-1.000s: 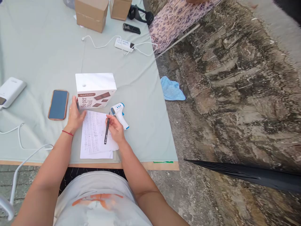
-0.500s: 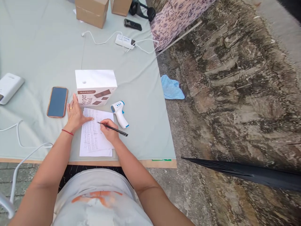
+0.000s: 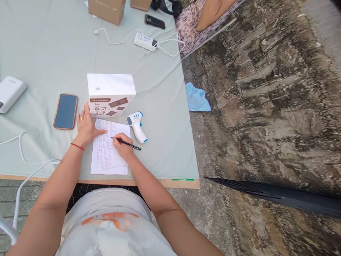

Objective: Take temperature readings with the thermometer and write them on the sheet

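A black pen (image 3: 129, 143) is gripped in my right hand (image 3: 123, 146), its tip at the written sheets of paper (image 3: 105, 153). My left hand (image 3: 86, 127) lies open with fingers spread: the thumb rests on the paper's upper left part, while the fingertips reach the lower left side of a white and brown NutriMotion box (image 3: 112, 85). That box stands just beyond the sheets. Right of the paper lies a white and blue infrared thermometer (image 3: 137, 127). A phone in a brown case (image 3: 65, 111) is left of my left hand.
White power banks (image 3: 12, 93) (image 3: 145, 41) with white cables lie at the left and far right. Cardboard boxes (image 3: 106, 10), a black device (image 3: 155, 21) and headphones (image 3: 176, 8) are at the back. A blue cloth (image 3: 197, 97) lies beyond the table's right edge, near a rough stone wall (image 3: 266, 106).
The view has shifted slightly. The pen has tilted a little in my right hand, and my left hand stays in place. Another person's limb now shows at the upper right.
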A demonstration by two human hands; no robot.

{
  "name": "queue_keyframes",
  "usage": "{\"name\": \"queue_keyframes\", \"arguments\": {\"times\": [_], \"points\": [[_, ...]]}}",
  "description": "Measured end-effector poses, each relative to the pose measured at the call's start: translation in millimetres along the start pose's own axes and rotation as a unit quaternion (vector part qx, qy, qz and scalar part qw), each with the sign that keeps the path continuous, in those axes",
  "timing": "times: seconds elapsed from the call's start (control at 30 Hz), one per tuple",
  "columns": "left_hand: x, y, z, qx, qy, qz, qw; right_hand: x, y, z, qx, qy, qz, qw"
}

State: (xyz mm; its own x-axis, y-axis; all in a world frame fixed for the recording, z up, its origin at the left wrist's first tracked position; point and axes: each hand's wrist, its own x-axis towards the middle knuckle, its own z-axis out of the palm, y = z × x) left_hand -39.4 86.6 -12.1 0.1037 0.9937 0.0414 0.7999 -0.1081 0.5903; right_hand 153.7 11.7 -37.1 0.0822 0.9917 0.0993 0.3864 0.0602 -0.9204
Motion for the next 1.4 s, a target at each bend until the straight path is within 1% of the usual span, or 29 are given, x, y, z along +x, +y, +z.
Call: {"name": "queue_keyframes", "arguments": {"times": [0.13, 0.23, 0.5, 0.6, 0.97, 1.2, 1.4], "points": [[-0.4, -0.6, 0.2, -0.005, 0.001, 0.001, 1.0, -1.6, -1.0, 1.1, 0.004, 0.01, -0.024, 1.0], [-0.4, -1.5, 1.0, -0.008, 0.004, 0.002, 1.0, -2.1, -0.6, 1.4, 0.001, 0.014, -0.026, 1.0], [-0.1, -1.5, 0.7, -0.003, -0.002, -0.001, 1.0, -0.5, 1.1, -0.6, -0.005, -0.008, 0.004, 1.0], [-0.1, -1.1, 0.2, -0.006, -0.002, -0.001, 1.0, -0.3, 0.1, -0.9, 0.002, -0.004, 0.017, 1.0], [0.3, -2.2, -0.5, -0.012, -0.002, 0.005, 1.0, -0.2, -3.0, -1.5, -0.009, 0.0, 0.014, 1.0], [0.1, -0.2, -2.2, -0.014, -0.003, -0.001, 1.0, 0.0, -0.6, -1.4, 0.016, 0.012, -0.003, 1.0], [0.1, -0.4, -1.8, -0.031, 0.005, -0.001, 0.999, -0.2, -1.5, -0.8, -0.01, 0.016, 0.015, 1.0]]}}
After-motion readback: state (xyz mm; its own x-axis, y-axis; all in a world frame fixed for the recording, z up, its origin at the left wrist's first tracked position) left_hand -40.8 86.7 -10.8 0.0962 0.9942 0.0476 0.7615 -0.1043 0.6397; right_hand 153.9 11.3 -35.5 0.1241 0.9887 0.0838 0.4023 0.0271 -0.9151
